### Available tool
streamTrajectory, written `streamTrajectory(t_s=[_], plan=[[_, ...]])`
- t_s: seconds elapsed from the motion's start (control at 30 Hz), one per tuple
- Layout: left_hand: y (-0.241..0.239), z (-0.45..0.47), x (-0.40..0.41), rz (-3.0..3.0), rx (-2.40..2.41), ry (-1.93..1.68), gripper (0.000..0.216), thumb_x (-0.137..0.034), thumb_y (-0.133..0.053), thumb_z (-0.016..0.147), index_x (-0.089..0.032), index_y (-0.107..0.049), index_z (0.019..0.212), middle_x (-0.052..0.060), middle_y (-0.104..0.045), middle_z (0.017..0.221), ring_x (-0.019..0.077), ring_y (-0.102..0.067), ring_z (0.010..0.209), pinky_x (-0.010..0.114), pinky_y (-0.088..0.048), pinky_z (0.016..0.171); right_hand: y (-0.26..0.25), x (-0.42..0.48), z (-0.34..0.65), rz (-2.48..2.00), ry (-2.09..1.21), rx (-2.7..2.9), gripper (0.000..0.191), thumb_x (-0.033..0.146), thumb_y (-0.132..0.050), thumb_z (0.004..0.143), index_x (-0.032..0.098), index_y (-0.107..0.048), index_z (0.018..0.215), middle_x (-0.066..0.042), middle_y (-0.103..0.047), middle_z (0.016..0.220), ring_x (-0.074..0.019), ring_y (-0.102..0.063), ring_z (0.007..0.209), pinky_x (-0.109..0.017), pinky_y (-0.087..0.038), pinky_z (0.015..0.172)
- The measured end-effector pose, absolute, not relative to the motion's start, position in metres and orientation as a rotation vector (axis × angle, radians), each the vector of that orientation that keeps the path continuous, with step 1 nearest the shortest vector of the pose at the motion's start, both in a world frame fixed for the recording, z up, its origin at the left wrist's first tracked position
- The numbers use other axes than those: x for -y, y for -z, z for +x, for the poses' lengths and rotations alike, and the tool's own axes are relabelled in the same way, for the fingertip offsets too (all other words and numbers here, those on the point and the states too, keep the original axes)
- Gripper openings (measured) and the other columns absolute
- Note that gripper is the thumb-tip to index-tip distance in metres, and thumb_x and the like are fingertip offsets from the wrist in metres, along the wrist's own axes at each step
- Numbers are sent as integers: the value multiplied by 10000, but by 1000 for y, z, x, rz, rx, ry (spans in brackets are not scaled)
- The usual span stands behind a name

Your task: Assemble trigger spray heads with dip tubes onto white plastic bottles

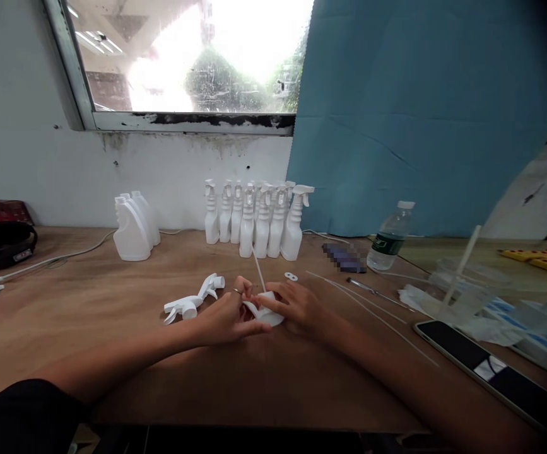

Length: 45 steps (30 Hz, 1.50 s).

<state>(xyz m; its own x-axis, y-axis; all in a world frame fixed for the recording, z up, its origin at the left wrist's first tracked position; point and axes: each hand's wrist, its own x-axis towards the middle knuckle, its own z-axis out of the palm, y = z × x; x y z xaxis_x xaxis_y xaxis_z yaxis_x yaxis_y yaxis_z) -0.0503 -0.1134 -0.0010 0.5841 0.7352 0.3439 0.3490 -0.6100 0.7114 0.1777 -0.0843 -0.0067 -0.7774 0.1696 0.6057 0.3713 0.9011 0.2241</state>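
Note:
Both hands meet at the middle of the table around a white spray head (269,318), partly hidden by my fingers. A thin white tube (258,270) points away from it toward the bottles. My left hand (236,315) is closed on the spray head from the left, its index finger bent and a ring showing. From the right, my right hand (296,306) grips the same piece with its fingers curled over the top. Two loose spray heads (188,307) lie left of my left hand. Just beyond my right hand is a small white piece with two holes (291,276).
Several assembled spray bottles (262,224) stand at the back, with white bottles without spray heads (132,233) to their left. Loose thin tubes (377,310), a tweezer-like metal tool (372,290), a water bottle (390,236) and a phone (472,353) lie or stand on the right.

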Motion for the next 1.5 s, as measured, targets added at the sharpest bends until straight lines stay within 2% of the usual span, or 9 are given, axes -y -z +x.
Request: streamTrajectory(t_s=[0.13,0.27,0.37,0.47,0.7,0.93,1.07,1.23,1.5], plan=[[-24,-94,88,2473,-983,-1245,410,-482,-574,860,-208,-382,1096,60,-562,991,167,-568,789,316,-468,745,7,87,178,-401,306,2319,495,96,-476,851,247,-448,1322,-111,-629,1100,-235,-619,926,-354,-491,741],[-28,-187,29,2314,-1820,-1880,518,-447,-643,801,-176,-360,1141,156,-463,1244,274,-466,1164,428,-379,989,1,88,188,-532,25,2147,458,168,-540,843,258,-472,1287,-96,-647,1159,-258,-635,1016,-370,-510,831],[-12,-257,0,1745,-2490,-1869,783,-484,-758,680,-152,-323,1240,192,-358,1359,355,-329,1290,515,-309,1031,0,83,193,-711,-326,1908,356,265,-573,880,254,-496,1228,-97,-663,1110,-190,-656,690,-332,-528,642],[8,-297,-7,1219,-2682,-1707,973,-515,-802,623,-151,-241,1329,216,-295,1407,392,-305,1304,547,-313,1015,-2,76,194,-692,-722,1662,282,335,-550,916,243,-479,1173,-76,-671,1024,-105,-516,442,-288,-444,453],[22,-297,-17,1191,-2598,-1504,1147,-614,-788,586,-165,-102,1389,228,-266,1433,400,-317,1307,551,-301,1029,-8,65,198,-626,-1003,1407,230,358,-588,894,205,-524,1054,-48,-681,887,-91,-482,397,-259,-357,394],[19,-285,-9,1418,-2557,-1575,941,-459,-752,680,-109,-196,1355,194,-348,1390,346,-369,1270,467,-325,1042,-13,59,201,-628,-1158,1252,221,384,-623,847,215,-557,972,-29,-682,848,-98,-467,398,-263,-342,394],[15,-266,3,2203,-2305,-1634,941,-417,-740,686,-122,-207,1404,183,-337,1408,339,-343,1289,456,-288,1079,-19,50,212,-616,-1275,1132,264,465,-626,806,216,-585,885,-28,-676,865,-114,-496,455,-276,-379,425],[-1,-221,15,3220,-1654,-1216,809,-328,-685,715,-205,-291,1411,207,-319,1422,393,-331,1300,547,-296,1034,-20,27,245,-625,-1181,926,267,450,-684,718,222,-575,804,-11,-662,750,-109,-461,428,-261,-353,398],[-13,-192,31,3404,-1444,-1184,872,-275,-649,726,-244,-201,1474,210,-314,1419,396,-360,1274,562,-345,995,-10,5,280,-691,-1055,765,233,433,-636,741,215,-553,751,-13,-634,658,-92,-414,397,-250,-365,382]])
